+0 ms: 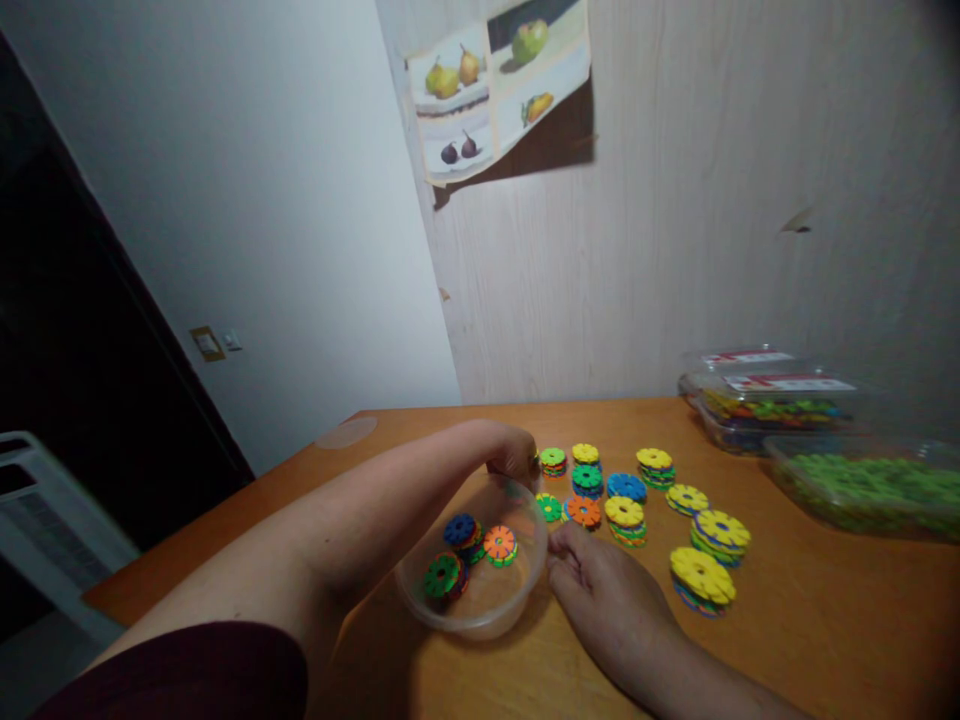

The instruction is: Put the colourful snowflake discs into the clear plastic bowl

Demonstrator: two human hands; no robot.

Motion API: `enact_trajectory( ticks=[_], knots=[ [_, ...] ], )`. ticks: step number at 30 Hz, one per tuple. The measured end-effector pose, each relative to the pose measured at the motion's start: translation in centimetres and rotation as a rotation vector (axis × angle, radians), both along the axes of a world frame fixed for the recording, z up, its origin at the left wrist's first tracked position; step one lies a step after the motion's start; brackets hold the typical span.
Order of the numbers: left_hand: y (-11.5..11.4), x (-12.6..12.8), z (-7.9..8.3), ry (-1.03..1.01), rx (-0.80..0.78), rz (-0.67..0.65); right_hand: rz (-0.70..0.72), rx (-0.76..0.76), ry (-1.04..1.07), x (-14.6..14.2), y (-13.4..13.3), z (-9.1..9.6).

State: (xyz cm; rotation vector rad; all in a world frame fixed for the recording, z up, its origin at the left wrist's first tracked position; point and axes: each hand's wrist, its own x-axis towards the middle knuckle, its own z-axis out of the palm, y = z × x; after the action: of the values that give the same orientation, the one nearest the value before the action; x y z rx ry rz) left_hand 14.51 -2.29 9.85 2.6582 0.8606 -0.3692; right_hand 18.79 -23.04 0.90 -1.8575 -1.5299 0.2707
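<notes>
Reaches with the left hand (514, 452) past the far rim of a round clear bowl (487, 627), just beside a light-green-topped stack (553, 457) of notched discs on the table (802, 630). Bends the left fingers down and out of sight; cannot tell whether open, closed or gripping. Places the right hand (611, 600) at the right side of the bowl, with thumb and fingers drawn together next to the rim; cannot tell whether pinching it or only touching. Has inside the bowl a blue-topped stack (460, 530), a tilted green-topped stack (442, 577) and, to the right of both, orange-topped discs (500, 545). Has more discs beyond and to the right of the bowl, among them a dark-green-topped stack (587, 477), a group of blue discs (626, 487), an orange disc (582, 511) and, nearest the right forearm, a yellow-topped stack (701, 575). Has farther right, well apart from both hands, a clear container of green pieces (870, 485), and at the far left of the table a flat clear lid (346, 432).
</notes>
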Motion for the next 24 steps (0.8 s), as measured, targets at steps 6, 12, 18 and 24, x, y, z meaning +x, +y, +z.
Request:
enact_trajectory(
  ticks=[6,12,18,24],
  knots=[
    [0.3,-1.0,1.8,0.077,-0.042,0.019,0.004,0.0,-0.008,0.1,0.0,0.0],
    [-0.1,-4.1,5.2,-0.171,0.052,-0.044,0.001,-0.028,0.0,0.1,0.0,0.1],
    [-4.4,-9.2,8.8,-0.428,0.132,-0.049,-0.006,-0.052,0.001,0.1,0.0,0.0],
    [-8.8,-12.5,7.0,-0.374,0.208,-0.164,0.014,-0.042,0.005,0.2,0.1,0.1]
  ],
)
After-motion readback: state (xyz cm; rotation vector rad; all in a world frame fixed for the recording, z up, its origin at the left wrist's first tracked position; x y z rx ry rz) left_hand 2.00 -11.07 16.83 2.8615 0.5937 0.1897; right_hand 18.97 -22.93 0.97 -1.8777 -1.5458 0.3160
